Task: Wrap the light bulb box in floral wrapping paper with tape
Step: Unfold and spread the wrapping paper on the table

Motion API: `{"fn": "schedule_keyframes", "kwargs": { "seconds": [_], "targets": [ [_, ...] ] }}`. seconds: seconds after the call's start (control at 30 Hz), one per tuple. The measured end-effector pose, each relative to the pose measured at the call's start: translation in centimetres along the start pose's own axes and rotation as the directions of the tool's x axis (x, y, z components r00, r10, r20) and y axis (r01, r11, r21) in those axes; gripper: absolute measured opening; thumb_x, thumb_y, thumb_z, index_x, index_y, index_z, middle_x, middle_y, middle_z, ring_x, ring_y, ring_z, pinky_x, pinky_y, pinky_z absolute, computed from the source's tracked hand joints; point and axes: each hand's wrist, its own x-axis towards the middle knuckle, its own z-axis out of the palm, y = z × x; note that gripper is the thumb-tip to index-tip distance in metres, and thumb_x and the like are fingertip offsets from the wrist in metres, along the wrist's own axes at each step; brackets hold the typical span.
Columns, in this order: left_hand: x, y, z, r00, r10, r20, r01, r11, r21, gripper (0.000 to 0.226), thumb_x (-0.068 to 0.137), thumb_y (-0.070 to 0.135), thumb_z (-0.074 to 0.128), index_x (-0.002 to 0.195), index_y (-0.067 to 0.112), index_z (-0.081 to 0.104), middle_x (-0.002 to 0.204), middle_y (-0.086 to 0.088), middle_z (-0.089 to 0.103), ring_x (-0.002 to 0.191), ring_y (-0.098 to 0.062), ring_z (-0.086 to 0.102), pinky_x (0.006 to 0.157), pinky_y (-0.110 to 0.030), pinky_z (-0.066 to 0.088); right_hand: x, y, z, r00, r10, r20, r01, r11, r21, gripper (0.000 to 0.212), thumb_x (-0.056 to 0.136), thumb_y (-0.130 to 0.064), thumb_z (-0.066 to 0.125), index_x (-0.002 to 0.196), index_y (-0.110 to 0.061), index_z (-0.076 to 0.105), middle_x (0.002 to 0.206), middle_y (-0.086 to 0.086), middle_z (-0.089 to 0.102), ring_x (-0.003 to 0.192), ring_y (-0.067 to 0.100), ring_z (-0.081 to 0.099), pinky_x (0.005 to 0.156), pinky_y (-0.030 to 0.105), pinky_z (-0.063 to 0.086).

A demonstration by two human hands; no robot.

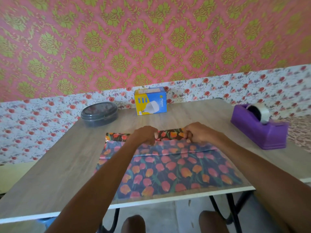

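A dark floral wrapping paper (pixel 168 169) with orange and pink tulips lies spread on the wooden table (pixel 50 174), its far part still folded into a narrow strip. My left hand (pixel 145 134) and my right hand (pixel 197 132) both grip that far folded edge, fingers curled round it. The blue and yellow light bulb box (pixel 150 100) stands upright at the table's back edge, apart from the paper and both hands. A purple tape dispenser (pixel 258 126) with a roll of clear tape sits at the right.
A dark round lidded container (pixel 99 114) sits at the back left. Flowered and pink-green patterned wall coverings rise behind the table. The paper's near edge reaches the table's front edge. My knees show below the table.
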Motion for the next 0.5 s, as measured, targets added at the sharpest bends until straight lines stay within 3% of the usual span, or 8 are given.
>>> {"fn": "schedule_keyframes", "kwargs": {
  "seconds": [0.1, 0.27, 0.37, 0.5],
  "targets": [
    [0.9, 2.4, 0.0, 0.995, 0.065, -0.074, -0.072, 0.993, -0.095, 0.028, 0.088, 0.014, 0.062, 0.116, 0.013, 0.067, 0.123, -0.008, 0.063, 0.116, -0.027, 0.058, 0.097, -0.038, 0.048, -0.9, 1.4, -0.7, 0.999, 0.035, -0.014, -0.035, 0.999, -0.005, 0.023, 0.077, -0.008, 0.075, 0.093, -0.022, 0.069, 0.09, -0.005, 0.064, 0.088, 0.02, 0.065, 0.079, 0.029, 0.052],
    [1.8, 6.3, 0.4, 0.967, 0.207, -0.147, -0.237, 0.942, -0.238, 0.033, 0.09, 0.005, 0.059, 0.121, 0.012, 0.067, 0.12, -0.016, 0.06, 0.114, -0.03, 0.055, 0.096, -0.034, 0.043, -1.4, 1.5, -0.4, 0.995, 0.089, -0.04, -0.087, 0.995, 0.037, 0.022, 0.077, -0.001, 0.072, 0.076, -0.021, 0.065, 0.078, -0.005, 0.064, 0.082, 0.02, 0.066, 0.071, 0.025, 0.05],
    [2.6, 7.7, 0.4, 0.974, 0.212, -0.084, -0.226, 0.947, -0.228, 0.043, 0.091, -0.006, 0.051, 0.126, 0.013, 0.065, 0.124, -0.017, 0.055, 0.116, -0.032, 0.052, 0.089, -0.028, 0.039, -1.7, 1.5, -0.6, 0.994, 0.109, -0.029, -0.108, 0.994, 0.018, 0.033, 0.079, 0.0, 0.069, 0.062, -0.026, 0.06, 0.071, -0.01, 0.059, 0.08, 0.018, 0.063, 0.067, 0.023, 0.046],
    [3.3, 8.4, 0.3, 0.986, 0.159, -0.057, -0.167, 0.965, -0.201, 0.044, 0.091, -0.004, 0.05, 0.125, 0.018, 0.066, 0.129, -0.015, 0.055, 0.117, -0.031, 0.052, 0.085, -0.026, 0.038, -2.3, 1.3, -1.1, 0.994, 0.099, -0.042, -0.1, 0.995, -0.017, 0.028, 0.079, -0.012, 0.076, 0.064, -0.028, 0.058, 0.075, -0.008, 0.057, 0.081, 0.02, 0.06, 0.068, 0.027, 0.045]
  ]
}}
